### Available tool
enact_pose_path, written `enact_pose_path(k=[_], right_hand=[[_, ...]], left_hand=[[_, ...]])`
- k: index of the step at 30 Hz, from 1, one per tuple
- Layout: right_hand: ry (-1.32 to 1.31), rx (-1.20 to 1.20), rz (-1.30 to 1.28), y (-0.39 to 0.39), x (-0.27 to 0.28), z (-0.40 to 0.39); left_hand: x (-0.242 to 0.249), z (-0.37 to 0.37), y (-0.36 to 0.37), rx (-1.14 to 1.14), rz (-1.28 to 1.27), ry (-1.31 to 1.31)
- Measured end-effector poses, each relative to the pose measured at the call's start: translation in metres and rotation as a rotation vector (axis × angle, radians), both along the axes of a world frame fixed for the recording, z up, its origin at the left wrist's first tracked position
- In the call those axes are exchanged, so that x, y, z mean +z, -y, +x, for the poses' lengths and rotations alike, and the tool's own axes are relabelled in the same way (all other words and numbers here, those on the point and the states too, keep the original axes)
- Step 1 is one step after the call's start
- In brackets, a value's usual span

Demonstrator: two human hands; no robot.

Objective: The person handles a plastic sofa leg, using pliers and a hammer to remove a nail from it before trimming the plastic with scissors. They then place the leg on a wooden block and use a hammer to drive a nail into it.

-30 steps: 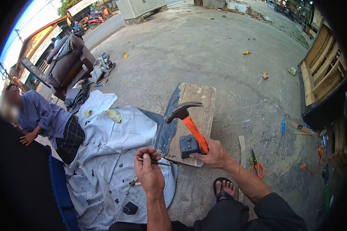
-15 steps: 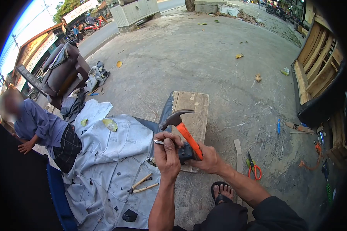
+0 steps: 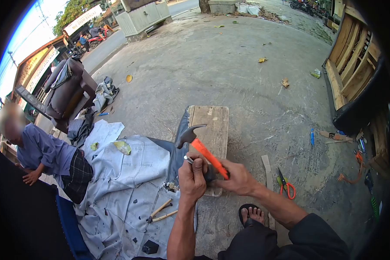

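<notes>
My left hand (image 3: 192,181) is closed around a short silvery metal rod (image 3: 188,159), whose round end sticks out above the fingers. In my right hand (image 3: 237,178) is a claw hammer (image 3: 207,156) with an orange handle and a dark head. The hammer's head is raised beyond my left hand, claw pointing right. Both hands are over the near end of a low wooden bench (image 3: 216,117). Dark leather-like sheet (image 3: 174,162) lies along the bench's left side. A dark piece between my hands is mostly hidden.
Pale cloth (image 3: 112,190) covers the ground at left, with pincers (image 3: 162,211) and black scraps on it. Orange-handled scissors (image 3: 285,184) lie right of my foot. A seated person (image 3: 52,149) is at left. A wooden-framed furniture piece (image 3: 349,73) stands at right.
The metal rod has turned from lying sideways to a steeper tilt. My left hand has shifted slightly right, closer to the right hand. The hammer stays in my right hand; the view has shifted.
</notes>
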State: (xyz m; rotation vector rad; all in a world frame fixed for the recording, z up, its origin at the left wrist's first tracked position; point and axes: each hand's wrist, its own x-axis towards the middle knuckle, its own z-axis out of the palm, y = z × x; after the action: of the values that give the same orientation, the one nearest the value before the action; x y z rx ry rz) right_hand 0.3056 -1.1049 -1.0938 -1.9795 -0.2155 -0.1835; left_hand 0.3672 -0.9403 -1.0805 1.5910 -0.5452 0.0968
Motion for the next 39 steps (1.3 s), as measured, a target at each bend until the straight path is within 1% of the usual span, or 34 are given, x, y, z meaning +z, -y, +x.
enact_pose_path(k=[1, 3, 5, 6, 8, 9, 11, 12, 14, 15, 16, 18, 19, 21, 22, 23, 24, 27, 29, 30, 31, 32, 33, 34, 35, 36, 37, 38, 39], right_hand=[[-0.001, 0.002, -0.003, 0.009, 0.009, -0.005], [0.024, -0.101, -0.214, 0.033, 0.031, -0.015], [0.197, -0.066, -0.236, 0.051, 0.068, -0.032], [0.192, -0.064, -0.241, 0.052, 0.089, -0.041], [0.303, -0.067, -0.296, 0.052, 0.13, -0.057], [0.309, -0.065, -0.303, 0.054, 0.143, -0.06], [0.22, 0.106, -0.813, 0.057, 0.163, -0.067], [0.223, 0.104, -0.822, 0.057, 0.176, -0.067], [0.119, 0.233, -1.011, 0.055, 0.194, -0.064], [0.129, 0.232, -1.017, 0.055, 0.194, -0.062], [0.276, 0.133, -0.763, 0.057, 0.192, -0.063], [0.209, -0.031, -0.284, 0.06, 0.168, -0.076], [0.219, -0.103, -0.034, 0.056, 0.162, -0.078], [0.059, 0.169, -0.833, 0.053, 0.171, -0.062], [0.048, 0.185, -0.895, 0.053, 0.184, -0.061], [0.052, 0.18, -0.895, 0.053, 0.191, -0.062], [0.183, 0.083, -0.763, 0.054, 0.196, -0.061], [0.355, -0.117, -0.393, 0.056, 0.174, -0.067], [0.092, 0.208, -0.875, 0.047, 0.177, -0.056], [-0.046, 0.263, -0.95, 0.046, 0.194, -0.055], [-0.041, 0.258, -0.955, 0.049, 0.204, -0.052], [0.23, 0.152, -0.837, 0.052, 0.211, -0.049], [0.328, 0.048, -0.691, 0.054, 0.214, -0.054], [0.388, -0.11, -0.317, 0.057, 0.206, -0.064], [0.372, -0.132, -0.157, 0.057, 0.184, -0.069], [0.258, 0.005, -0.381, 0.055, 0.165, -0.067], [0.178, 0.212, -0.893, 0.057, 0.172, -0.059], [0.23, 0.196, -0.961, 0.057, 0.192, -0.055], [0.237, 0.195, -0.97, 0.056, 0.205, -0.057]], left_hand=[[0.002, -0.003, -0.001, 0.002, -0.003, -0.001], [0.006, -0.003, -0.002, -0.014, 0.052, -0.013], [0.004, -0.002, -0.002, 0.004, 0.066, 0.016], [0.0, -0.001, -0.003, 0.0, 0.082, 0.022], [-0.002, 0.0, -0.005, -0.005, 0.095, 0.038], [-0.001, -0.002, -0.005, 0.016, 0.115, 0.071], [0.001, -0.003, -0.006, 0.035, 0.127, 0.108], [0.002, -0.003, -0.006, 0.028, 0.147, 0.09], [0.001, -0.003, -0.006, 0.022, 0.163, 0.079], [-0.003, 0.0, -0.006, 0.025, 0.146, 0.11], [-0.007, 0.001, -0.005, 0.033, 0.129, 0.133], [-0.003, -0.002, -0.005, 0.02, 0.121, 0.085], [0.001, -0.001, -0.006, -0.006, 0.116, 0.062], [-0.002, 0.001, -0.006, 0.032, 0.109, 0.093], [-0.003, 0.002, -0.01, 0.013, 0.176, 0.092], [-0.002, 0.0, -0.012, -0.011, 0.239, 0.083], [0.0, -0.002, -0.008, -0.027, 0.121, 0.038], [-0.006, 0.0, -0.007, -0.024, 0.089, 0.069], [-0.003, 0.003, -0.007, -0.002, 0.055, 0.09], [-0.011, 0.004, -0.013, -0.003, 0.159, 0.147], [-0.01, 0.002, -0.013, -0.003, 0.253, 0.193], [-0.005, -0.001, -0.007, 0.009, 0.121, 0.109], [-0.003, 0.0, -0.005, 0.0, 0.12, 0.106], [-0.003, 0.0, -0.005, -0.005, 0.115, 0.093], [-0.002, -0.001, -0.008, -0.002, 0.115, 0.075], [0.0, -0.002, -0.009, -0.012, 0.132, 0.051], [0.004, 0.006, -0.006, 0.019, 0.109, 0.095], [-0.005, 0.0, -0.01, 0.004, 0.136, 0.083], [-0.01, 0.001, -0.008, 0.004, 0.141, 0.075]])
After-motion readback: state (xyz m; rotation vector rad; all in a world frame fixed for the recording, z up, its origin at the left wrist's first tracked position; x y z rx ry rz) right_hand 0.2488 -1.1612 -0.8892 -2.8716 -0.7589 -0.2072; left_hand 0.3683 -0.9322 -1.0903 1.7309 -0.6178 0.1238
